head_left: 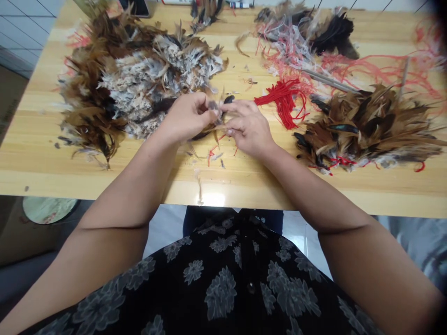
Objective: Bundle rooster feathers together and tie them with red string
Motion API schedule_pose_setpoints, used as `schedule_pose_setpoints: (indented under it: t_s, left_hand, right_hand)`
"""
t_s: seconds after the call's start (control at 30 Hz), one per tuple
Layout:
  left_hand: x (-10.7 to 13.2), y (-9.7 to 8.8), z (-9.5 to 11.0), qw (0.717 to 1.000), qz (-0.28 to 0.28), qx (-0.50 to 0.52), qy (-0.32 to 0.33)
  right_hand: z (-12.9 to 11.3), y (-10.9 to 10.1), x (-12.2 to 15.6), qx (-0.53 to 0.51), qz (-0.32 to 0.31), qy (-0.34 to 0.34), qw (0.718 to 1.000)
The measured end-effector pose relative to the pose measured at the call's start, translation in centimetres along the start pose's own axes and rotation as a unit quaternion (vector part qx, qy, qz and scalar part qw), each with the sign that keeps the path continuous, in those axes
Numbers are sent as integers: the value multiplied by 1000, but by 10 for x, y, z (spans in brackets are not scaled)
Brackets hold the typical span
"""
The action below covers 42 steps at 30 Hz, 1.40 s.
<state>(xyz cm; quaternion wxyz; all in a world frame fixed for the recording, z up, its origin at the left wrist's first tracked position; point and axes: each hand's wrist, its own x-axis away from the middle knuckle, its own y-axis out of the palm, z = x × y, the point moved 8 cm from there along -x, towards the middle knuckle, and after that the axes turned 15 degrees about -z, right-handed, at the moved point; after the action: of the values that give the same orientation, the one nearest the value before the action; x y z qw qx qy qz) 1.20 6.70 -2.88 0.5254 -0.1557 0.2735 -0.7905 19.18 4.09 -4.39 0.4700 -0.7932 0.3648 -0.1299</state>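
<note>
My left hand point(193, 115) is closed, thumb against fingers, on the fluffy base of some dark feathers point(214, 108). Facing it, my right hand point(248, 125) pinches at the same small bunch from the other side, with a dark feather tip showing by the index finger. Part of the bunch is hidden behind the fingers. Left of my left hand lies a big heap of brown feathers point(89, 93) with pale, fluffy ends toward the middle. A bundle of red string point(284, 102) rests just beyond my right hand.
Brown feather bunches tied with red string point(366, 132) lie at the right. Behind them are tangled pink and white strands point(289, 44) and black feathers point(335, 37). A dark phone-like object point(135, 8) sits at the back. Scraps dot the wooden table point(240, 186). A round stool point(49, 209) stands below left.
</note>
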Motion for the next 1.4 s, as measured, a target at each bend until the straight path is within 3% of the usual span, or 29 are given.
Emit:
schedule_pose_setpoints:
  t_s: [0.1,0.2,0.33,0.43,0.6,0.77,0.87,1.03,1.13,1.33,1.4]
  left_hand:
    - [-1,-4,-1,1000,-2,6,-23]
    - [0,-17,-1,999,43,-25,-6]
    - [-3,-27,-13,997,63,-47,-8]
    - [-5,-25,-18,998,55,-2,-12]
    - [-3,-14,-6,993,17,111,-22]
    - [4,1,13,974,-43,224,-20]
    - [5,2,17,971,-50,235,-19]
    - [5,-16,18,978,19,209,15]
    - [0,-29,11,973,68,214,49]
    - [-3,-65,-12,962,244,105,68]
    - [-1,-68,-10,955,261,105,88]
  right_hand:
    - [-4,4,-4,7,-77,5,997]
    - [-11,1,-5,25,-100,5,995]
    - [-15,-1,-1,46,-86,-13,995]
    - [-8,-4,2,56,-47,-20,997]
    - [11,-15,4,34,20,-13,999]
    - [7,-9,2,15,6,-21,1000]
    - [0,-3,0,24,-27,-9,999]
    - [-8,-3,-3,102,-72,44,991]
    - [-8,-3,-2,84,-73,43,993]
    - [20,-9,2,4,2,64,998]
    - [36,-15,5,-23,53,94,994]
